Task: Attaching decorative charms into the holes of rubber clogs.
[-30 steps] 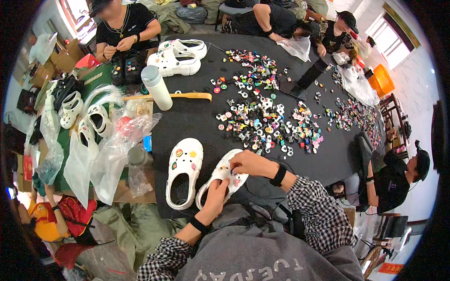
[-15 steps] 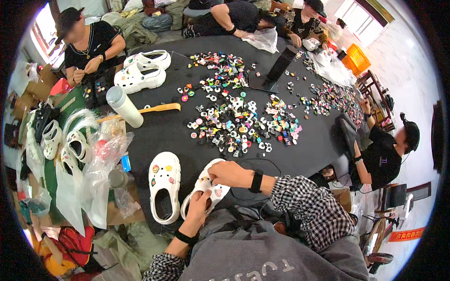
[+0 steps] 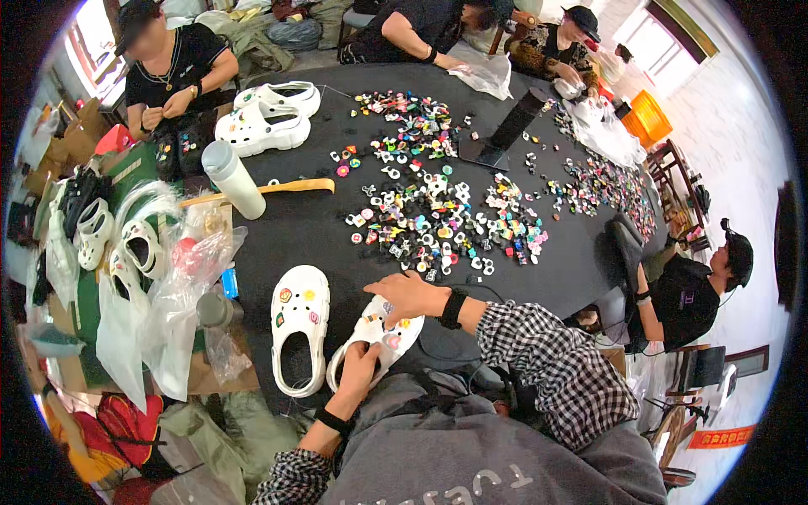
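in the head view the left hand (image 3: 360, 364) clasped the heel of a white clog (image 3: 376, 338) at the near edge of the table (image 3: 303, 227), steadying it so the right hand (image 3: 404, 295), fingers pinched down on its toe, could press on a small charm. its twin clog (image 3: 298, 326) lay just beside it to the left. charms (image 3: 438, 223) covered the black table's middle, with a cup (image 3: 233, 178), bags (image 3: 160, 320) along its left edge and other people seated around the cluttered room.

I count two white clogs in front of me: one (image 3: 376, 338) held by my left hand (image 3: 360, 370) and right hand (image 3: 404, 295), one (image 3: 299, 324) lying beside it. Two more white clogs (image 3: 265, 118) sit across the table (image 3: 311, 227), plus one white tumbler (image 3: 236, 178), one wooden shoehorn (image 3: 273, 188), and charms (image 3: 438, 219) too many to count
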A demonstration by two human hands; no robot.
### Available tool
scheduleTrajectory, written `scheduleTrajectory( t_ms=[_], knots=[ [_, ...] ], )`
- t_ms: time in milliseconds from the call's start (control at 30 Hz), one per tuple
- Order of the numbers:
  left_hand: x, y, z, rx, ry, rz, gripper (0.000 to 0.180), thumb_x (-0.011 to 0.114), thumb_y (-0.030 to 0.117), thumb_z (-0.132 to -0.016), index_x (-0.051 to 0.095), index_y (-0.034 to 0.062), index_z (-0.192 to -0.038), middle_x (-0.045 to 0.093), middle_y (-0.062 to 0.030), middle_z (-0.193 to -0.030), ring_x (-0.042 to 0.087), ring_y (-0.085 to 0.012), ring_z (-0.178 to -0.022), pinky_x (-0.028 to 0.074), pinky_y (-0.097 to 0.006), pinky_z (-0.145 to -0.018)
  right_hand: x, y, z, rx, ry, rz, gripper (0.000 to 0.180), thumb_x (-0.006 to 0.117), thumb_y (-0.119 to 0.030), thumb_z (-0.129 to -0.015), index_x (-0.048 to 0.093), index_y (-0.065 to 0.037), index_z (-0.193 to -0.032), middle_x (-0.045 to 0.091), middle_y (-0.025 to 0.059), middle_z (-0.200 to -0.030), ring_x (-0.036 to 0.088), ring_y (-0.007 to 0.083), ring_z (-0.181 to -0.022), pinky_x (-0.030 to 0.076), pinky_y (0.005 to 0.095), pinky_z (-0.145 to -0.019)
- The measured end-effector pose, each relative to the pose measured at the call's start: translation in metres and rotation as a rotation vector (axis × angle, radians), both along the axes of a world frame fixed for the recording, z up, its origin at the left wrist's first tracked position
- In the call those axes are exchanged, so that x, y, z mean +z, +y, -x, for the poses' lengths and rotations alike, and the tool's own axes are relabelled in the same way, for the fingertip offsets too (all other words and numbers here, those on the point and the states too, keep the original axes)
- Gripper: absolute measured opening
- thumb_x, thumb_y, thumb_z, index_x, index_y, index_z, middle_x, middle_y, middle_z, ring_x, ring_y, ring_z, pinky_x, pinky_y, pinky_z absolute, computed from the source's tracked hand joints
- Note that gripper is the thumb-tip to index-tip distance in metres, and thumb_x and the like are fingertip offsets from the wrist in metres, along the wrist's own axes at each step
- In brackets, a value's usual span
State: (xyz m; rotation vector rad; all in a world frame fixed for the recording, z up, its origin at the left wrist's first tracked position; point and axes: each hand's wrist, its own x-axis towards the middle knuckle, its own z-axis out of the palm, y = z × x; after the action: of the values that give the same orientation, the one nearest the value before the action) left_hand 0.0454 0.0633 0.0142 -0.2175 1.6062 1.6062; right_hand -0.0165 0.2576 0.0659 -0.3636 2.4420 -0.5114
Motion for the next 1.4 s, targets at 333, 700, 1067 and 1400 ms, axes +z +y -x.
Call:
scheduleTrajectory(
  t_ms=[333,700,1067,1400],
  knots=[
    [-0.01,0.004,-0.001,0.024,0.213,-0.132,0.036,0.046,-0.001,-0.085,0.049,-0.0077,-0.121,0.059,-0.0128,-0.113,0.057,-0.0186,-0.1,0.043,-0.03,-0.088,-0.023,0.005,-0.019,-0.052,0.185,0.172,0.059,0.072,-0.026,-0.067,0.053,-0.007,-0.119,0.051,0.0132,-0.123,0.046,0.0319,-0.117,0.044,0.0439,-0.091],
    [-0.027,0.002,-0.003,0.006,0.13,-0.125,0.033,0.05,0.003,-0.085,0.051,-0.0084,-0.116,0.059,-0.0108,-0.106,0.057,-0.0171,-0.095,0.045,-0.029,-0.085,-0.025,0.017,-0.03,0.004,0.313,0.285,0.059,0.07,-0.028,-0.075,0.047,-0.006,-0.125,0.047,0.0134,-0.124,0.043,0.0317,-0.119,0.042,0.0421,-0.093],
    [0.001,-0.001,-0.004,0.145,0.168,-0.256,0.029,0.056,0.01,-0.086,0.055,-0.0104,-0.106,0.06,-0.0091,-0.098,0.056,-0.0132,-0.085,0.045,-0.026,-0.074,-0.019,0.042,-0.086,-0.489,0.394,0.551,0.055,0.063,-0.021,-0.085,0.041,-0.002,-0.132,0.045,0.0191,-0.13,0.043,0.0336,-0.122,0.036,0.0385,-0.102],
    [-0.013,0.003,0.011,0.204,0.299,-0.16,0.021,0.057,0.016,-0.091,0.056,-0.0025,-0.1,0.056,-0.0032,-0.092,0.049,-0.0089,-0.08,0.04,-0.025,-0.069,-0.049,0.114,-0.055,-0.767,0.6,0.322,0.018,0.059,-0.008,-0.081,0.064,-0.003,-0.098,0.064,0.0148,-0.088,0.063,0.0297,-0.079,0.05,0.0366,-0.069]
  ],
)
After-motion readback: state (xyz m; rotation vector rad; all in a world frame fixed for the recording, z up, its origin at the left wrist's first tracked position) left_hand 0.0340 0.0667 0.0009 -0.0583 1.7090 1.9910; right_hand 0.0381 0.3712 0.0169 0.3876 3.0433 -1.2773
